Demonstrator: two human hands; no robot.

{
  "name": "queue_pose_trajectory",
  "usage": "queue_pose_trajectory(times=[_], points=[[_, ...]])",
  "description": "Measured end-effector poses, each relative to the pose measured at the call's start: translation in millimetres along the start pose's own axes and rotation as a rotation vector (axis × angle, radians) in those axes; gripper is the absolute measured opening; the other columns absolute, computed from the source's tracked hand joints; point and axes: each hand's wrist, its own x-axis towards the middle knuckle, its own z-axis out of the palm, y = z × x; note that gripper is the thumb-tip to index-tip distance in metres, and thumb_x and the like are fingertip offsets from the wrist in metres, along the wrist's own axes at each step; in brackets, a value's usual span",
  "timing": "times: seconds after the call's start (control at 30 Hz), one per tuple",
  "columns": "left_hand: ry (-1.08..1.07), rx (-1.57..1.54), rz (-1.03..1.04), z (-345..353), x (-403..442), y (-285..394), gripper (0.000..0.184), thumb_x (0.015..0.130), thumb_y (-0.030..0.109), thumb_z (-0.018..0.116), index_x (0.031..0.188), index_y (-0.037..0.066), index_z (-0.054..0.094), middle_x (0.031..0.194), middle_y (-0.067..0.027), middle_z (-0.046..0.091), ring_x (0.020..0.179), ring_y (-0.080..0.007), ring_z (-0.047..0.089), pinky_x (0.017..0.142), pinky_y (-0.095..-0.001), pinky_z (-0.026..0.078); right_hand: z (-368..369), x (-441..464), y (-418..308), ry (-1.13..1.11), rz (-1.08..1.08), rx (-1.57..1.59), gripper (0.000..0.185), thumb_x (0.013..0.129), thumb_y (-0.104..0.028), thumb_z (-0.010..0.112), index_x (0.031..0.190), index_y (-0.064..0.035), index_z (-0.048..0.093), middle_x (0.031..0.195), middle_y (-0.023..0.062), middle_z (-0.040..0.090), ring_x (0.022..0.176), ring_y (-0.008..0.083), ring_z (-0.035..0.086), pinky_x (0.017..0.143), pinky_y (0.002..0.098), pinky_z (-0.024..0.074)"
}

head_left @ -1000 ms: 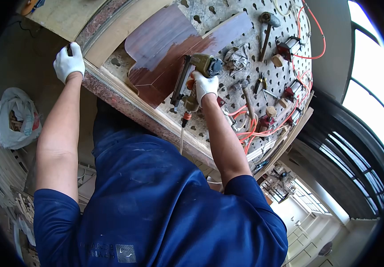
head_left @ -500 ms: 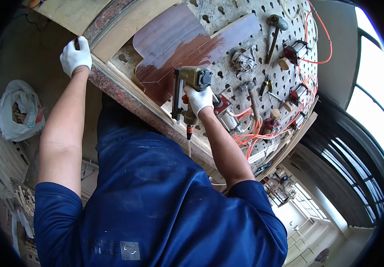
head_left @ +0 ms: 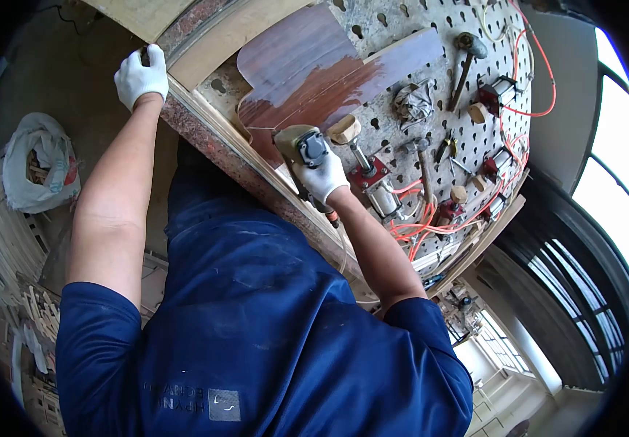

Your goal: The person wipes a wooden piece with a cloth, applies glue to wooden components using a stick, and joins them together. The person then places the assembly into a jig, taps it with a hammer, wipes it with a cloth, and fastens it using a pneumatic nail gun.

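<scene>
My right hand (head_left: 323, 177), in a white glove, grips a pneumatic nail gun (head_left: 298, 140) with its rear end facing the camera. The gun is over the near edge of a brown wood panel (head_left: 296, 62) with partly darkened, wet-looking patches; its nose is hidden. My left hand (head_left: 142, 79), also gloved, is closed by the bench corner at the far left, thumb and fingers curled around something dark that I cannot make out. A pale wood strip (head_left: 245, 33) lies along the bench edge, between my left hand and the panel.
On the perforated metal bench (head_left: 394, 62) are a mallet (head_left: 466, 62), a hammer (head_left: 421, 156), pliers (head_left: 446, 148) and a crumpled wrap (head_left: 414, 102). Air cylinders (head_left: 383, 200) with orange hoses (head_left: 547, 91) line its right side. A white sack (head_left: 34, 171) stands on the floor at left.
My right hand has rotated the nail gun from side-on to rear-on, uncovering a wood-tipped clamp beside it. My left hand stays at the corner while the whole view shifts slightly.
</scene>
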Motion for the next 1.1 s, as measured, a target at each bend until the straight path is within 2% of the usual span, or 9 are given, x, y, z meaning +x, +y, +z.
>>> queue_pose_trajectory(times=[0.07, 0.2, 0.3, 0.43, 0.67, 0.83, 0.9, 1.0, 1.1], points=[[-0.027, -0.01, -0.016, -6, -1, 2, 0.051, 0.088, 0.057, 0.046, 0.104, 0.016, 0.072, 0.11, -0.0109, 0.069, 0.105, -0.0342, 0.061, 0.091, -0.0465, 0.048, 11, -5, -3, -0.012, -0.11, -0.111, 0.067, 0.075, -0.02, 0.072, 0.135, -0.0067, 0.043, 0.107, 0.0232, 0.067, 0.102, 0.0397, 0.064, 0.087, 0.042, 0.0525], [-0.018, -0.013, -0.011, -5, -1, 1, 0.052, 0.088, 0.057, 0.047, 0.107, 0.015, 0.072, 0.11, -0.0111, 0.068, 0.106, -0.0342, 0.061, 0.093, -0.0457, 0.048, 26, 1, 3, 0.001, -0.154, -0.173, 0.071, 0.075, -0.018, 0.069, 0.138, -0.0076, 0.039, 0.106, 0.0239, 0.067, 0.099, 0.0408, 0.065, 0.085, 0.0442, 0.053], [-0.024, -0.032, -0.006, -6, -1, 1, 0.051, 0.088, 0.056, 0.048, 0.106, 0.015, 0.072, 0.11, -0.0112, 0.069, 0.106, -0.0344, 0.061, 0.092, -0.046, 0.048, 29, 3, 13, 0.02, -0.199, -0.243, 0.072, 0.075, -0.019, 0.07, 0.139, -0.0074, 0.039, 0.105, 0.0239, 0.067, 0.098, 0.041, 0.065, 0.084, 0.0444, 0.053], [0.029, -0.022, 0.005, -1, 2, -2, 0.05, 0.088, 0.055, 0.049, 0.105, 0.015, 0.072, 0.11, -0.0112, 0.069, 0.106, -0.0343, 0.061, 0.091, -0.0463, 0.048, 28, -4, 4, 0.029, -0.143, -0.225, 0.068, 0.079, -0.02, 0.067, 0.139, -0.0073, 0.038, 0.106, 0.0239, 0.067, 0.098, 0.041, 0.065, 0.084, 0.0445, 0.0529], [-0.035, 0.007, -0.02, -6, -1, 1, 0.052, 0.088, 0.056, 0.046, 0.107, 0.015, 0.072, 0.112, -0.0096, 0.068, 0.108, -0.033, 0.06, 0.092, -0.0455, 0.049, 21, -11, 0, 0.023, -0.174, -0.257, 0.063, 0.082, -0.024, 0.066, 0.137, -0.0061, 0.04, 0.106, 0.0248, 0.067, 0.097, 0.0414, 0.065, 0.084, 0.0447, 0.0529], [-0.054, 0.038, -0.026, -12, -2, 7, 0.053, 0.089, 0.056, 0.042, 0.105, 0.016, 0.072, 0.111, -0.0124, 0.069, 0.108, -0.0356, 0.061, 0.092, -0.0468, 0.049, -7, -58, 44, 0.065, 0.049, -0.296, 0.07, 0.081, -0.026, 0.067, 0.14, -0.0044, 0.037, 0.102, 0.027, 0.067, 0.095, 0.0422, 0.065, 0.083, 0.0452, 0.0529], [0.001, 0.039, 0.024, -6, -2, 3, 0.056, 0.09, 0.056, 0.039, 0.105, 0.014, 0.072, 0.111, -0.0142, 0.068, 0.105, -0.0379, 0.061, 0.091, -0.0487, 0.049, -21, -82, 64, 0.06, 0.281, -0.331, 0.078, 0.079, -0.03, 0.069, 0.143, -0.0045, 0.033, 0.104, 0.0279, 0.066, 0.096, 0.0422, 0.065, 0.084, 0.0452, 0.0524], [-0.086, 0.055, 0.017, -9, -1, 5, 0.06, 0.091, 0.058, 0.037, 0.106, 0.011, 0.071, 0.112, -0.0168, 0.068, 0.105, -0.0389, 0.062, 0.089, -0.0511, 0.049, -33, -120, 96, 0.029, 0.476, -0.32, 0.089, 0.077, -0.035, 0.072, 0.147, -0.0036, 0.026, 0.111, 0.029, 0.065, 0.1, 0.0432, 0.064, 0.088, 0.0453, 0.0511], [-0.124, 0.114, 0.09, 7, 11, -12, 0.067, 0.093, 0.063, 0.031, 0.117, 0.011, 0.067, 0.117, -0.0188, 0.066, 0.107, -0.041, 0.061, 0.092, -0.0515, 0.047, -21, -148, 155, 0.089, 0.475, -0.258, 0.087, 0.078, -0.034, 0.071, 0.146, -0.0012, 0.027, 0.113, 0.0289, 0.064, 0.107, 0.0429, 0.062, 0.092, 0.0439, 0.05]])
